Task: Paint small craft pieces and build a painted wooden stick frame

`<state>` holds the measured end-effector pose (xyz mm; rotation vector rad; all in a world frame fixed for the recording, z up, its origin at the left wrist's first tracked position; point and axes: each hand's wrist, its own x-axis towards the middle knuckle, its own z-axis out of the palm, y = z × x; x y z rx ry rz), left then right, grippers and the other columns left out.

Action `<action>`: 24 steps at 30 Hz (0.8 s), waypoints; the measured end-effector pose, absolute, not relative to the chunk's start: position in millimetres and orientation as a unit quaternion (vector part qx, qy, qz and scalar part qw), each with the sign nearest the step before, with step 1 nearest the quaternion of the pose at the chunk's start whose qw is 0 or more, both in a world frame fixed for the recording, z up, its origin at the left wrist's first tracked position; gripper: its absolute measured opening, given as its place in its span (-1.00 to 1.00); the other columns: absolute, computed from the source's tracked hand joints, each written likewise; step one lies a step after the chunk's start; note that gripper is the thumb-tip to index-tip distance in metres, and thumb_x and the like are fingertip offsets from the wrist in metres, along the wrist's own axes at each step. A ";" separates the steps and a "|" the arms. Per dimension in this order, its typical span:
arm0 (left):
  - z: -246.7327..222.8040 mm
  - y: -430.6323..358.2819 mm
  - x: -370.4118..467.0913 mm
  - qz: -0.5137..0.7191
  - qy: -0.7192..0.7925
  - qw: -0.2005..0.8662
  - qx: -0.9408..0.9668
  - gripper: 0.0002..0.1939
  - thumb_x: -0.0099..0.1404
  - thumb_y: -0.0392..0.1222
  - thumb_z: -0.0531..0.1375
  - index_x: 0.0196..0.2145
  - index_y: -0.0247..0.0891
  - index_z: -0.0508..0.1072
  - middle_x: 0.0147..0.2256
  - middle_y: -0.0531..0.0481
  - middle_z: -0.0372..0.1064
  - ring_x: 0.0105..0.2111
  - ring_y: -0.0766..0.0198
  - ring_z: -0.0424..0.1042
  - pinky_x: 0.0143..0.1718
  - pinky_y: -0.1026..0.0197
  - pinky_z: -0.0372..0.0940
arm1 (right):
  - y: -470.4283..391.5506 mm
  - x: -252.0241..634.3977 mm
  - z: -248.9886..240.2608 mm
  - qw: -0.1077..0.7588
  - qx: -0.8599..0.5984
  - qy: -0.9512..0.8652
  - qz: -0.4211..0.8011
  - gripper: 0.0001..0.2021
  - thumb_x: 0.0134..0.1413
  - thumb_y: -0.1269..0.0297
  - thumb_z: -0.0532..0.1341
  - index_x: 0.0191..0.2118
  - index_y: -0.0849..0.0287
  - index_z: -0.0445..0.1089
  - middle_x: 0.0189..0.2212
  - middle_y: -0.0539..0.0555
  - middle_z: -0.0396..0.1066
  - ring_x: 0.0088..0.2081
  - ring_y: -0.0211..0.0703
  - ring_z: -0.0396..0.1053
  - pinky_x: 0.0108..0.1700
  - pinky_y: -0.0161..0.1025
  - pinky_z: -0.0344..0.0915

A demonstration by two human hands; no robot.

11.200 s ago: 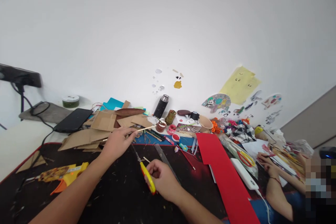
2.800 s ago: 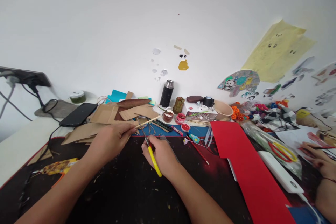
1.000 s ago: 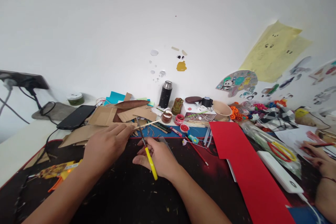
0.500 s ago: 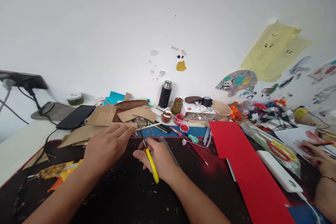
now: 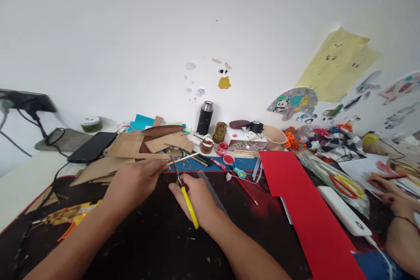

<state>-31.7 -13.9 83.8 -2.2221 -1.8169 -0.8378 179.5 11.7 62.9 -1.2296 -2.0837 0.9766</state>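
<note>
My left hand (image 5: 136,183) pinches a thin pale wooden stick (image 5: 188,157) that sticks out to the right from its fingertips. Yellow-handled scissors (image 5: 189,210) are in my right hand (image 5: 201,203), their blades pointing away and up to the left. The blades cross the stick just right of my left fingertips; whether they are closed on it I cannot tell. Behind my left hand lie torn pieces of brown cardboard (image 5: 126,143). A clear ruler (image 5: 211,190) lies beside my right hand.
A hot glue gun (image 5: 70,217) lies at left, near a black phone (image 5: 92,146). Paint jars (image 5: 206,145) and a black flask (image 5: 205,118) stand at the back. Red card (image 5: 292,197) and a white power strip (image 5: 344,210) lie right, where another person's hand (image 5: 390,190) works.
The view has shifted slightly, so things appear a little farther left. My left fingers have moved slightly at the stick. The scissors stay across it in nearly the same pose.
</note>
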 end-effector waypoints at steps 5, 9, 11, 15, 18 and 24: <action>96.2 -13.4 -28.5 -0.322 -0.621 -0.054 -0.712 -0.58 0.46 0.02 0.09 -0.13 -0.11 0.75 -0.18 -0.13 0.76 -0.25 -0.07 0.71 -0.27 0.10 0.46 | 10.3 177.6 62.2 0.245 -0.463 -0.780 0.343 -0.81 0.35 0.19 0.36 -0.31 0.11 0.47 -0.44 0.04 0.55 -0.45 -0.18 0.43 -0.37 -0.32 0.16; 110.3 -13.8 -26.4 -0.367 -0.593 -0.156 -0.700 -0.60 0.43 0.10 0.14 -0.23 -0.09 0.75 -0.25 -0.05 0.74 -0.27 0.01 0.66 -0.24 0.16 0.42 | 8.5 176.8 63.7 0.235 -0.463 -0.795 0.315 -0.83 0.36 0.25 0.34 -0.31 0.11 0.45 -0.44 0.04 0.56 -0.45 -0.18 0.46 -0.38 -0.31 0.12; 114.7 -13.2 -28.0 -0.377 -0.572 -0.194 -0.702 -0.60 0.42 0.14 0.16 -0.28 -0.10 0.73 -0.30 -0.02 0.71 -0.28 0.04 0.61 -0.21 0.17 0.40 | 7.1 176.0 66.1 0.219 -0.471 -0.799 0.302 -0.83 0.35 0.26 0.34 -0.31 0.11 0.44 -0.46 0.04 0.55 -0.47 -0.19 0.44 -0.40 -0.31 0.09; 114.6 -10.5 -37.1 -0.361 -0.570 -0.272 -0.686 -0.48 0.40 0.27 0.16 -0.46 -0.17 0.62 -0.57 0.04 0.41 -0.50 0.20 0.35 -0.42 0.23 0.24 | 4.2 174.3 72.1 0.192 -0.477 -0.808 0.286 -0.87 0.35 0.30 0.32 -0.28 0.11 0.44 -0.44 0.05 0.57 -0.46 -0.18 0.46 -0.40 -0.31 0.07; 113.2 -8.8 -44.4 -0.337 -0.574 -0.347 -0.661 -0.42 0.35 0.36 0.18 -0.49 -0.21 0.56 -0.59 0.06 0.31 -0.56 0.26 0.24 -0.49 0.25 0.13 | 3.0 174.0 73.8 0.184 -0.475 -0.817 0.271 -0.87 0.38 0.30 0.29 -0.28 0.11 0.45 -0.44 0.06 0.57 -0.45 -0.17 0.47 -0.40 -0.30 0.06; 117.3 -10.0 -36.0 -0.322 -0.605 -0.267 -0.678 -0.45 0.39 0.31 0.11 -0.46 -0.19 0.57 -0.59 0.04 0.37 -0.53 0.20 0.33 -0.45 0.23 0.19 | 8.0 175.9 68.3 0.198 -0.479 -0.808 0.280 -0.85 0.38 0.27 0.28 -0.29 0.09 0.46 -0.48 0.01 0.52 -0.48 -0.19 0.42 -0.40 -0.31 0.09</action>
